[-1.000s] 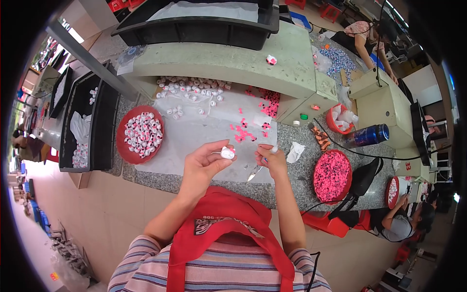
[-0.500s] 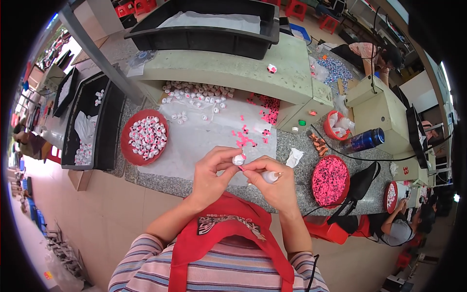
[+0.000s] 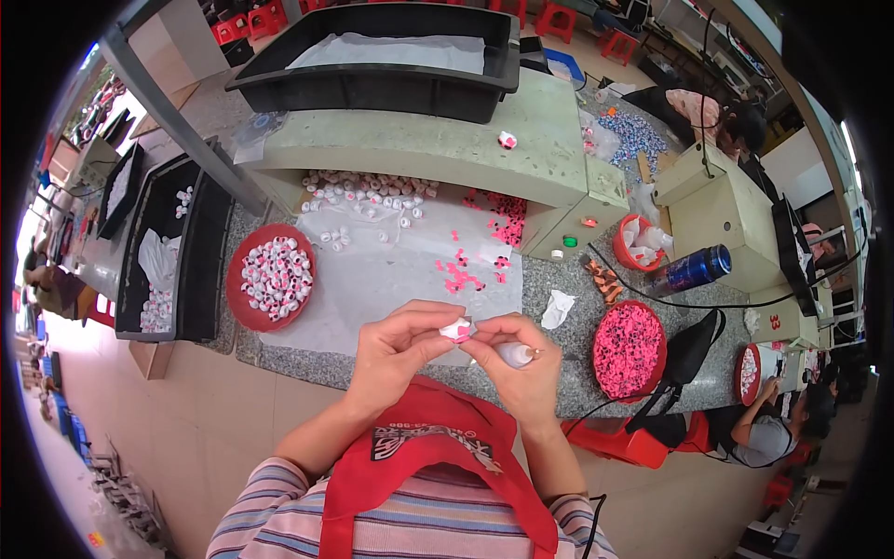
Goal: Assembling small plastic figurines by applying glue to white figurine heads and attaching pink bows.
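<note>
grip clamped on a white-and-pink piece (image 3: 455, 330), the left hand (image 3: 396, 354) holds near the table (image 3: 575, 347) edge as the right hand (image 3: 523, 380), closed around a white bottle (image 3: 514, 354), has shifted its fingertips from just below to against it, putting both hands on one piece.

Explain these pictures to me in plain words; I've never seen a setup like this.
No robot is at work here, just two bare hands. Every picture comes from one wide camera worn on the head, looking down, so straight edges look bent.

The left hand holds a small white piece with pink on it. The right hand holds a bottle, with fingertips close to that piece.

On the grey bench lies a white sheet with loose pink bits. A left bowl is full of white-and-pink pieces; a right bowl holds pink bits.
</note>
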The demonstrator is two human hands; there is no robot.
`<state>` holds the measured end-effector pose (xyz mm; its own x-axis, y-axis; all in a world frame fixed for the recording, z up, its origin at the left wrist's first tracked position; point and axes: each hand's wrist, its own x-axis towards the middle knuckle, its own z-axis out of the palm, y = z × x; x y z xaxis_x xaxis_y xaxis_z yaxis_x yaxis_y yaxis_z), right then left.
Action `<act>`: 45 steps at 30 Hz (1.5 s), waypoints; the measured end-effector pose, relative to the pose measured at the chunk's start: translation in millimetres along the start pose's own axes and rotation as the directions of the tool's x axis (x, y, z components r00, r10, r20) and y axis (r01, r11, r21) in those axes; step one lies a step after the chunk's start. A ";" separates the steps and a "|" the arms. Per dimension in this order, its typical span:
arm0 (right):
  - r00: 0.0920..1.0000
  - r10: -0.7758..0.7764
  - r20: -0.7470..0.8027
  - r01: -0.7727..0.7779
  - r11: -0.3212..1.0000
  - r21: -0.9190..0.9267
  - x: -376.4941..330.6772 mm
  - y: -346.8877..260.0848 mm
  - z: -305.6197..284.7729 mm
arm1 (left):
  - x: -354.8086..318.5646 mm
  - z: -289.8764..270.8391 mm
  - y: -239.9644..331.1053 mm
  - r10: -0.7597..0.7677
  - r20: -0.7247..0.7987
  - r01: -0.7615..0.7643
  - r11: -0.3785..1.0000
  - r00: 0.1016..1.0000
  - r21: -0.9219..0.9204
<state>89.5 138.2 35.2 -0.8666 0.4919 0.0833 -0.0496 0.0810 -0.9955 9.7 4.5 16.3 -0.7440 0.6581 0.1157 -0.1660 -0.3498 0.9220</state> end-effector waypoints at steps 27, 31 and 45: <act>0.960 0.225 0.166 -0.249 0.958 0.139 14.2 -3.4 -5.5 | -3.3 7.7 -15.4 0.143 -0.066 -0.145 0.989 0.987 -0.022; 0.965 0.212 0.153 -0.236 0.958 0.162 15.7 0.0 -0.4 | -2.8 6.0 -18.4 0.145 -0.107 -0.144 0.989 0.984 0.022; 0.999 -0.044 0.029 0.046 0.996 -0.070 6.4 -4.6 4.2 | 0.5 7.0 -12.4 -0.087 -0.115 0.056 0.968 0.990 -0.243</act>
<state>82.1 137.3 40.2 -0.8777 0.4625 0.1258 -0.0546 0.1642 -0.9849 15.9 13.9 7.6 -0.7964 0.6047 -0.0080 -0.3602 -0.4637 0.8095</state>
